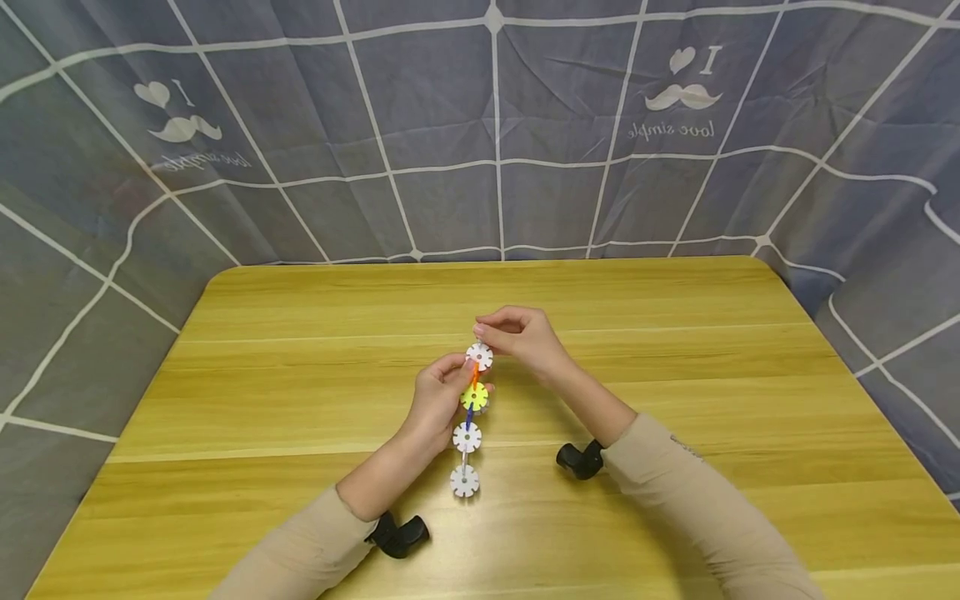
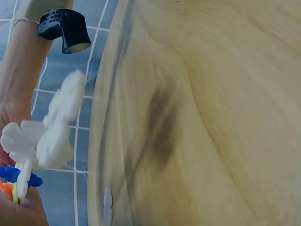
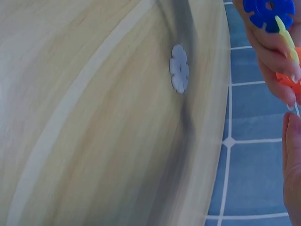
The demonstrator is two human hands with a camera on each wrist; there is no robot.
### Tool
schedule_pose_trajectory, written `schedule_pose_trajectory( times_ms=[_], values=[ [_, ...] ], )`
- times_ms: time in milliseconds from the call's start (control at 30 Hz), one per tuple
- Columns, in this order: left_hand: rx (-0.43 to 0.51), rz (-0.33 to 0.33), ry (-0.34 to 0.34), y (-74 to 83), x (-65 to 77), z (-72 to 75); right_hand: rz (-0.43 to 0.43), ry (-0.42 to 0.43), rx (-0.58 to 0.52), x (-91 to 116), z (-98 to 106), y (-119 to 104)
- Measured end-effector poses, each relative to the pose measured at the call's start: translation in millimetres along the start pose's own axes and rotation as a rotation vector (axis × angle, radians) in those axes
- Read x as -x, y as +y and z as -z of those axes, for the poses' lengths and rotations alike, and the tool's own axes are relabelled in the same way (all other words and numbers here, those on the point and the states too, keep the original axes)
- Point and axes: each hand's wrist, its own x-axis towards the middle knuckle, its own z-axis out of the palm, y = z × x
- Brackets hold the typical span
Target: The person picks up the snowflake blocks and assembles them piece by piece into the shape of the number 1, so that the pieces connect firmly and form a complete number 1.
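Note:
A chain of slotted snowflake discs runs down the middle in the head view: a white disc (image 1: 479,357) on top, an orange disc (image 1: 476,374) edge-on, a yellow disc (image 1: 474,397), a blue disc (image 1: 469,416) edge-on, then white discs (image 1: 467,437) below. My left hand (image 1: 438,400) grips the chain near its upper part, thumb over the orange joint. Thumb and forefinger of my right hand (image 1: 525,340) pinch at the top end, by a thin white sliver; the fingers largely cover what they pinch. In the left wrist view the chain's white discs (image 2: 56,146) stick out past the hand.
One loose white disc (image 3: 178,68) lies on the wooden table (image 1: 300,333) in the right wrist view. Black wrist-worn devices (image 1: 401,536) hang under both forearms. A grey curtain (image 1: 450,125) with white lines rises behind the table's far edge.

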Motion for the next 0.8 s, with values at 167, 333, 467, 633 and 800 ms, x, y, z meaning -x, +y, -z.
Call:
schedule_pose_trajectory(
  times_ms=[167, 333, 467, 633, 800],
  values=[
    [-0.006, -0.006, 0.016, 0.1, -0.4, 1.1, 0.004, 0.019, 0.006, -0.2, -3.3, 1.4],
    [-0.002, -0.012, 0.023, 1.1, -2.1, 3.1, 0.001, 0.032, 0.015, 0.2, -7.3, 1.6],
    [-0.002, -0.002, 0.035, 1.9, -2.8, 3.5, -0.006, 0.040, 0.029, 0.2, -9.2, 2.8],
    [-0.001, 0.015, 0.030, 2.5, -2.4, 3.2, -0.025, 0.030, 0.028, -0.6, -6.9, 4.9],
    [-0.001, 0.041, -0.024, 5.5, -3.9, 2.5, -0.051, 0.009, 0.011, -1.2, 0.1, 2.7]
  ],
)
